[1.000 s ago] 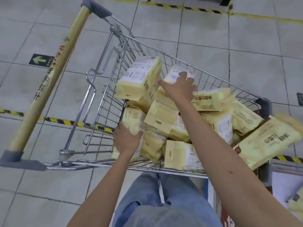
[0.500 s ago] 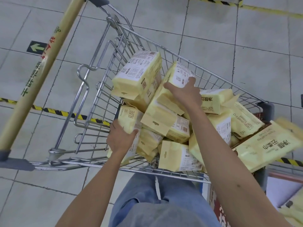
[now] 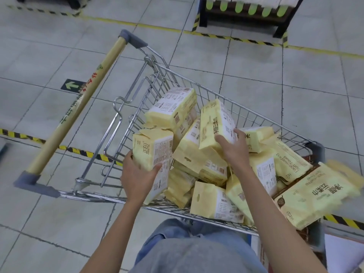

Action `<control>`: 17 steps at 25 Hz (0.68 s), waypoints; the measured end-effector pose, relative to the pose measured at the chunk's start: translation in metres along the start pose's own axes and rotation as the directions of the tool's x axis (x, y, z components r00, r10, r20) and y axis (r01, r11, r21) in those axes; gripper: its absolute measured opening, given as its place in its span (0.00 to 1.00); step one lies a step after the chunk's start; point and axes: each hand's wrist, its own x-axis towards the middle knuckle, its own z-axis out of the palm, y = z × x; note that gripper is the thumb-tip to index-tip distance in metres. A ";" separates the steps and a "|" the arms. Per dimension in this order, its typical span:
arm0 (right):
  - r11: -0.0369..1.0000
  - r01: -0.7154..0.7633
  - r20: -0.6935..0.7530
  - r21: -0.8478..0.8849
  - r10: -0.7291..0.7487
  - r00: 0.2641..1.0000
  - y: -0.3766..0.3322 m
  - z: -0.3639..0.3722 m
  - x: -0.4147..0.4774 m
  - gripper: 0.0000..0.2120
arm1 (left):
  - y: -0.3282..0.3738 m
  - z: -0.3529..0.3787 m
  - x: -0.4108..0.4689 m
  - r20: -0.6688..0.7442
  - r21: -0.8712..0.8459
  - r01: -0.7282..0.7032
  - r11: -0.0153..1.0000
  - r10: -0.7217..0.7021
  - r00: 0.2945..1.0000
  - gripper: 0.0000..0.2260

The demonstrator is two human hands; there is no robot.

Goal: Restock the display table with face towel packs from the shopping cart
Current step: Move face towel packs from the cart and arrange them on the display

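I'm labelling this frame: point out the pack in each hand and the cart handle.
Left-hand pack (image 3: 151,148), head view, middle of its printed front face.
Right-hand pack (image 3: 214,123), head view, middle of its printed face.
Cart handle (image 3: 76,107), head view, midway along the tan bar.

Towel packs (image 3: 173,109): pale yellow; we saw white panels w/ dark print.
Cart wire (image 3: 256,117): silver-grey.
Cart handle (image 3: 78,107): tan w/ red & green print; we noted grey end caps (image 3: 35,182).
Floor (image 3: 295,75): lt grey tiles, dark grout grid.
Floor tape (image 3: 84,152): yellow/black diagonal stripes.
Arrow sign (image 3: 71,85): dark bkgd, lt green arrow.
Trousers (image 3: 197,243): we logged faded blue denim.
Stand (image 3: 240,20): dark frame, row of lime-green tabs.
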 end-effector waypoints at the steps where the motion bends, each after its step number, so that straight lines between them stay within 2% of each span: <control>1: 0.999 -0.013 0.005 0.049 0.013 1.000 0.006 -0.003 -0.006 0.43 | 0.004 -0.004 -0.004 -0.020 -0.035 -0.003 0.999 0.003 1.000 0.38; 3: 0.983 -0.059 0.013 0.174 0.058 0.998 0.017 -0.011 -0.014 0.40 | 0.013 -0.011 -0.011 -0.059 -0.113 0.016 0.994 -0.023 0.998 0.38; 5: 0.938 -0.097 0.038 0.332 0.089 0.995 0.028 -0.022 -0.024 0.32 | 0.022 -0.017 -0.017 -0.064 -0.193 0.039 0.980 -0.052 0.997 0.38; 7: 0.870 -0.147 0.091 0.471 0.118 0.989 0.033 -0.035 -0.032 0.28 | 0.031 -0.020 -0.021 -0.033 -0.268 0.053 0.962 -0.065 0.997 0.37; 9: 0.817 -0.176 0.126 0.550 0.127 0.984 0.041 -0.050 -0.042 0.31 | 0.041 -0.019 -0.028 0.017 -0.327 0.048 0.944 -0.045 0.999 0.36; 11: 0.765 -0.162 0.120 0.624 0.111 0.987 0.049 -0.062 -0.052 0.23 | 0.050 -0.017 -0.032 0.066 -0.374 0.036 0.927 -0.012 0.998 0.35; 13: 0.667 -0.174 0.143 0.725 0.102 0.985 0.057 -0.070 -0.063 0.14 | 0.060 -0.017 -0.034 0.145 -0.433 0.060 0.899 0.004 0.989 0.35; 15: 0.541 -0.208 0.177 0.815 0.109 0.978 0.064 -0.073 -0.077 0.13 | 0.070 -0.019 -0.034 0.249 -0.534 0.120 0.837 0.020 0.968 0.35; 17: 0.437 -0.190 0.148 0.879 0.128 0.981 0.068 -0.072 -0.094 0.14 | 0.078 -0.018 -0.027 0.365 -0.592 0.193 0.782 0.047 0.930 0.33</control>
